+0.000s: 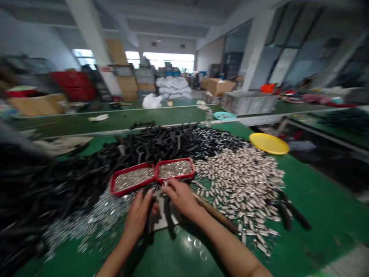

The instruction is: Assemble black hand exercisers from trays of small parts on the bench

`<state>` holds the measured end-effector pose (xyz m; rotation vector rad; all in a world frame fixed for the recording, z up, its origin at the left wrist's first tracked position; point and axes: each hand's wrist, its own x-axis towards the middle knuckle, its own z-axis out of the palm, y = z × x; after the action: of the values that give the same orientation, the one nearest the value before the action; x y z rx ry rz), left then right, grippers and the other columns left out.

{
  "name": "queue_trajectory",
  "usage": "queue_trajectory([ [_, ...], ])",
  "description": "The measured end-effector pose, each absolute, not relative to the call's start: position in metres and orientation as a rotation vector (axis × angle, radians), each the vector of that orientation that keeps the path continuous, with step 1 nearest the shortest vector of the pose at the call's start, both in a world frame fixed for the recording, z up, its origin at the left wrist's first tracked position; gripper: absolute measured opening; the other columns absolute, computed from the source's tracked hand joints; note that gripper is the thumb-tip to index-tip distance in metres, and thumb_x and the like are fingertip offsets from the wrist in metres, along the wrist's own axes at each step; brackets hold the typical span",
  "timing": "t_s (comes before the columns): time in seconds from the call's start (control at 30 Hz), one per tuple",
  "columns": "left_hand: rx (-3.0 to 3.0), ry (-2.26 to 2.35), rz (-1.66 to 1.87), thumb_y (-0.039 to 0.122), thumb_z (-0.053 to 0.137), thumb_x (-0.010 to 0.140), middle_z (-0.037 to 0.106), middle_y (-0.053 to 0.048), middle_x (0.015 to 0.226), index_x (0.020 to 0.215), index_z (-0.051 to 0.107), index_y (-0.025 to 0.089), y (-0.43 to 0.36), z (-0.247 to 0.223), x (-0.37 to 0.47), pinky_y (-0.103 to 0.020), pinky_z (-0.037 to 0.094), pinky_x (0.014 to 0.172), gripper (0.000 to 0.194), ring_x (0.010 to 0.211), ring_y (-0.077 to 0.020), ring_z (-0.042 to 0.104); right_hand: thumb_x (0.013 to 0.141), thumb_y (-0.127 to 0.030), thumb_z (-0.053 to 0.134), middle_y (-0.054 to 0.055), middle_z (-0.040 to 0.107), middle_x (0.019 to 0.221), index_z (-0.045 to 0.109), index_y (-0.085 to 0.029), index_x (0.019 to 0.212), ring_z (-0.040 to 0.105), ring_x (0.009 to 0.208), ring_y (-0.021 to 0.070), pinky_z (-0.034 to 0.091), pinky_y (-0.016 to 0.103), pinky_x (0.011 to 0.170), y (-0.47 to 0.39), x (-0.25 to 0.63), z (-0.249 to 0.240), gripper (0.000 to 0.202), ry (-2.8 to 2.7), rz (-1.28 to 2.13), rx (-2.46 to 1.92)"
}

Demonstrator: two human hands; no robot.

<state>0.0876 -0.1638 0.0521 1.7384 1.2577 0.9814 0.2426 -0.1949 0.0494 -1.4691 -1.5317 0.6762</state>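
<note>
My left hand [138, 213] is closed around a black curved handle piece [149, 211]. A second black curved piece [168, 215] lies on a small pale plate [160, 216] between my hands. My right hand [181, 196] is bent over the upper end of this second piece, fingertips together; what they pinch is hidden. Just beyond the fingers stand two red trays, the left tray [112, 184] and the right tray [192, 167], filled with small shiny metal parts. A wooden tool handle [216, 213] lies beside my right forearm.
Black curved parts [155, 144] are heaped behind and left. Silvery washers [95, 219] spread at left, small metal cylinders [239, 177] at right. Black-handled pliers [286, 209] lie near the right edge. A yellow lid [268, 144] and a grey crate [249, 103] are farther back.
</note>
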Motion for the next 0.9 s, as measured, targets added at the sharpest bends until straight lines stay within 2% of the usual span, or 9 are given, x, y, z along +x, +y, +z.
queue_trajectory([
  [0.03,1.674,1.319,0.970,0.058,0.043,0.096,0.068,-0.006,0.085,0.101,0.064,0.018,-0.167,0.048,0.075,-0.034,0.055,0.068,0.046,0.077,-0.0216,0.066,0.098,-0.040,0.053,0.000,0.064,0.079,0.061,-0.020,0.090,0.060,0.075,0.0152,0.041,0.024,0.072,-0.190,0.243,0.048,0.023,-1.587,0.656,-1.472],
  [0.13,1.444,1.294,0.924,0.063,0.038,0.095,0.062,0.000,0.063,0.102,0.060,0.019,-0.166,0.038,0.068,-0.030,0.050,0.054,0.050,0.053,-0.0179,0.060,0.100,-0.040,0.047,0.002,0.064,0.077,0.059,-0.021,0.088,0.061,0.074,0.0171,0.040,0.026,0.071,-0.178,0.245,0.040,0.025,-1.711,0.641,-1.456],
  [0.2,1.341,1.242,0.904,0.065,0.038,0.094,0.059,0.002,0.055,0.102,0.058,0.019,-0.161,0.032,0.074,-0.027,0.045,0.047,0.051,0.044,-0.0158,0.055,0.100,-0.041,0.045,0.002,0.064,0.076,0.057,-0.021,0.086,0.061,0.071,0.0176,0.040,0.026,0.069,-0.177,0.246,0.037,0.027,-1.751,0.635,-1.455],
  [0.4,1.284,1.188,0.842,0.067,0.038,0.094,0.056,0.005,0.050,0.104,0.058,0.019,-0.160,0.020,0.081,-0.023,0.041,0.041,0.053,0.039,-0.0139,0.052,0.101,-0.040,0.042,0.003,0.065,0.075,0.056,-0.022,0.086,0.063,0.069,0.0195,0.040,0.027,0.066,-0.180,0.245,0.034,0.027,-1.818,0.569,-1.528],
  [0.57,1.385,1.203,0.831,0.064,0.037,0.096,0.053,0.005,0.049,0.090,0.053,0.020,-0.163,0.014,0.083,-0.023,0.040,0.043,0.047,0.040,-0.0136,0.052,0.102,-0.038,0.041,0.004,0.066,0.078,0.054,-0.022,0.086,0.064,0.071,0.0204,0.039,0.027,0.065,-0.178,0.241,0.025,0.026,-1.867,0.550,-1.540],
  [0.63,1.432,1.224,0.827,0.062,0.034,0.097,0.051,0.006,0.047,0.090,0.051,0.021,-0.165,0.014,0.086,-0.024,0.039,0.042,0.045,0.039,-0.0142,0.050,0.101,-0.038,0.041,0.003,0.064,0.075,0.053,-0.022,0.083,0.063,0.070,0.0198,0.039,0.028,0.065,-0.179,0.240,0.021,0.027,-1.843,0.567,-1.524],
  [0.73,1.545,1.280,0.818,0.059,0.029,0.099,0.053,0.004,0.052,0.095,0.051,0.021,-0.166,0.016,0.087,-0.027,0.042,0.047,0.044,0.044,-0.0163,0.054,0.101,-0.039,0.043,0.000,0.059,0.069,0.050,-0.023,0.078,0.059,0.065,0.0179,0.038,0.027,0.064,-0.180,0.241,0.020,0.028,-1.761,0.605,-1.492],
  [0.83,1.778,1.414,0.806,0.052,0.027,0.102,0.065,-0.004,0.075,0.101,0.053,0.021,-0.166,0.019,0.084,-0.032,0.049,0.066,0.041,0.068,-0.0204,0.065,0.100,-0.039,0.043,-0.001,0.057,0.067,0.050,-0.023,0.076,0.056,0.063,0.0164,0.038,0.027,0.062,-0.181,0.242,0.023,0.029,-1.741,0.638,-1.461],
  [0.9,1.948,1.482,0.736,0.046,0.024,0.103,0.068,-0.010,0.091,0.109,0.053,0.019,-0.167,0.021,0.079,-0.035,0.049,0.076,0.040,0.083,-0.0233,0.068,0.100,-0.039,0.045,-0.001,0.058,0.068,0.051,-0.022,0.076,0.056,0.064,0.0161,0.040,0.026,0.062,-0.181,0.242,0.027,0.029,-1.776,0.657,-1.434],
])
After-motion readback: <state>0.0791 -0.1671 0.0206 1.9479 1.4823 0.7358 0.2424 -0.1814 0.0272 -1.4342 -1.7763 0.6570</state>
